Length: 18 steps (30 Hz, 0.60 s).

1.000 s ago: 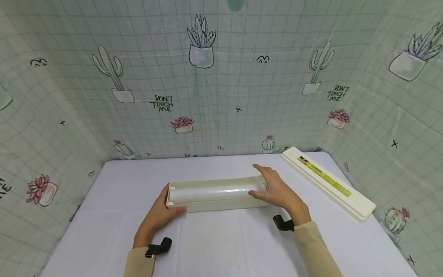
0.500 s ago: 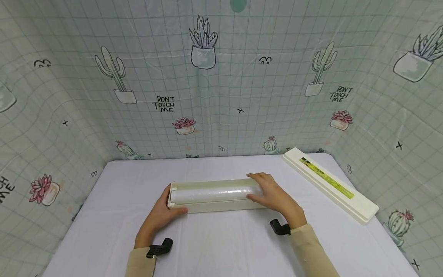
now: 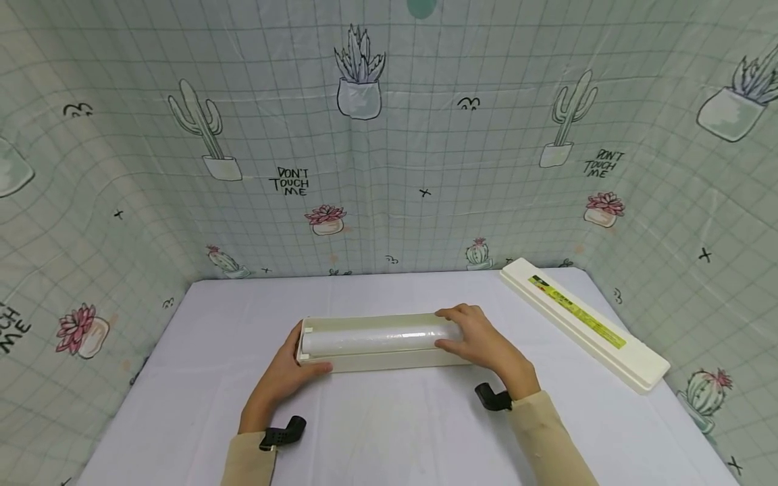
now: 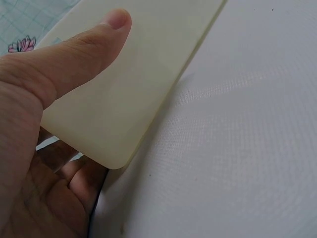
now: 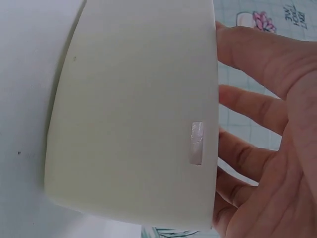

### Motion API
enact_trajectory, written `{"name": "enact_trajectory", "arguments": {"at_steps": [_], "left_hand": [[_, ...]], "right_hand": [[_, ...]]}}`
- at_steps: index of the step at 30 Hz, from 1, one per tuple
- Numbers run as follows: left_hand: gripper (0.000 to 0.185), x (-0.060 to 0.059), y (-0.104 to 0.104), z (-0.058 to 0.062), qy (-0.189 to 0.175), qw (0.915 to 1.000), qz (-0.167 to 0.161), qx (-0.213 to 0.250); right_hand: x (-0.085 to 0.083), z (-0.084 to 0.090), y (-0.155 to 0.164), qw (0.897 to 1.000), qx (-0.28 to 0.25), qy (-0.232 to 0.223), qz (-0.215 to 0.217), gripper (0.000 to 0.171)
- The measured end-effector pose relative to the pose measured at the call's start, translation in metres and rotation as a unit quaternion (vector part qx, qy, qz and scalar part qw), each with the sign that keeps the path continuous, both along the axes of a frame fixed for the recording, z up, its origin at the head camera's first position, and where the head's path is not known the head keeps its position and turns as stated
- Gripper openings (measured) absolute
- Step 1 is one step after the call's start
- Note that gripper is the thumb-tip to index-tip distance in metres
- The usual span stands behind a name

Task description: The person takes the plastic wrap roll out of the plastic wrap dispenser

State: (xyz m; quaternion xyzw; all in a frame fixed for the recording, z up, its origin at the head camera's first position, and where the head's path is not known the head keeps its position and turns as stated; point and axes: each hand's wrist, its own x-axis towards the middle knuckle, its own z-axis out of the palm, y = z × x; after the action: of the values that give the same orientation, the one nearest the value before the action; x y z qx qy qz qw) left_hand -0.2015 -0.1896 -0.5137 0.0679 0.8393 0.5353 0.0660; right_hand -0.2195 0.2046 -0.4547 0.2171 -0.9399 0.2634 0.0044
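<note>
A long cream plastic box [image 3: 383,361] sits lid-off in the middle of the table, with a shiny white roll of cling film [image 3: 377,339] lying lengthwise inside. My left hand [image 3: 286,370] grips the box's left end. In the left wrist view its thumb [image 4: 94,47] lies flat on the front wall, and the fingers curl behind the end. Over the box's right end, my right hand [image 3: 483,341] spans the roll, thumb on its near side and fingertips by the far rim. The right wrist view shows these fingers [image 5: 252,106] partly hidden behind the front wall.
A long white lid [image 3: 583,324] with a yellow-green label lies slanted at the table's right side. White cloth covers the table [image 3: 389,425]. A printed cactus curtain [image 3: 389,148] rises behind and along both sides.
My right hand has come down and slightly left onto the roll's right end, its fingers drawing closer together. The left hand keeps its grip on the box.
</note>
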Motion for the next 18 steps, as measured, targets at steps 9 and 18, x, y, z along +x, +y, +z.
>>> {"name": "enact_trajectory", "arguments": {"at_steps": [9,18], "left_hand": [[0.108,-0.0004,0.0014,0.0018,-0.003,1.0000,0.000,-0.001],[0.109,0.0018,0.0005,0.0045,-0.016,0.9998,0.000,0.009]], "right_hand": [[-0.0022,0.0013,-0.0014,1.000,0.020,0.023,0.005,0.045],[-0.0048,0.0018,-0.0007,1.000,0.019,-0.006,0.007,0.042]]}}
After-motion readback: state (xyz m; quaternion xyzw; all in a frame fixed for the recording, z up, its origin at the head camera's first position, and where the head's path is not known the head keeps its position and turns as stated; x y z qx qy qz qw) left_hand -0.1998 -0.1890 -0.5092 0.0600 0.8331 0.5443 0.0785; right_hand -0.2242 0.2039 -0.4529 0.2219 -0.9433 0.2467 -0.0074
